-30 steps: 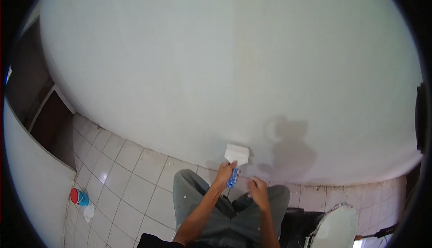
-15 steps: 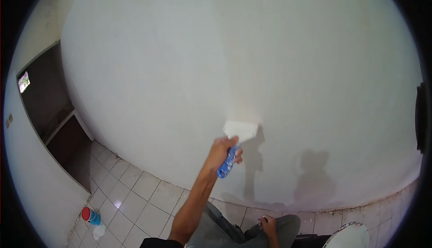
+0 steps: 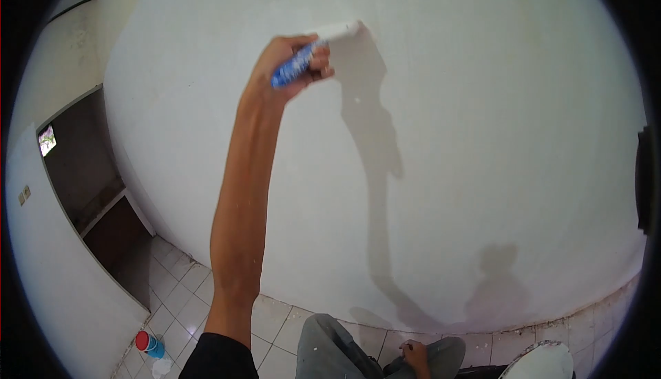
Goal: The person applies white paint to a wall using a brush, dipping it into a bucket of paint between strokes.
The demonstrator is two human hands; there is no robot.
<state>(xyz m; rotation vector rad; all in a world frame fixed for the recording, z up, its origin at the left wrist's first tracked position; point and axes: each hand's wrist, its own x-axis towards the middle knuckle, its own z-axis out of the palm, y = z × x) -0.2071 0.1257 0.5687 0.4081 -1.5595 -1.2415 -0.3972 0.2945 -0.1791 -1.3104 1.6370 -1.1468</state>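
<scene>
My left hand [image 3: 297, 66] is raised against the white wall [image 3: 468, 138], its fingers closed round the blue, paint-spattered handle of a wide paint brush [image 3: 337, 33]. The white head of the brush lies at the wall, seen nearly edge-on. My right hand [image 3: 414, 353] rests low on my right knee, with its fingers curled in. Whether anything small is in those fingers does not show.
A doorway [image 3: 86, 159] opens at the left. On the tiled floor [image 3: 275, 320] stands a blue container with a red top [image 3: 149, 343], beside a white patch. A paint-marked round white lid or bucket top [image 3: 544, 363] sits at lower right, near my knee.
My left hand has swept up the wall and a little left with the brush, and the arm is now stretched upward. The view has shifted slightly. My right hand stays by the knee.
</scene>
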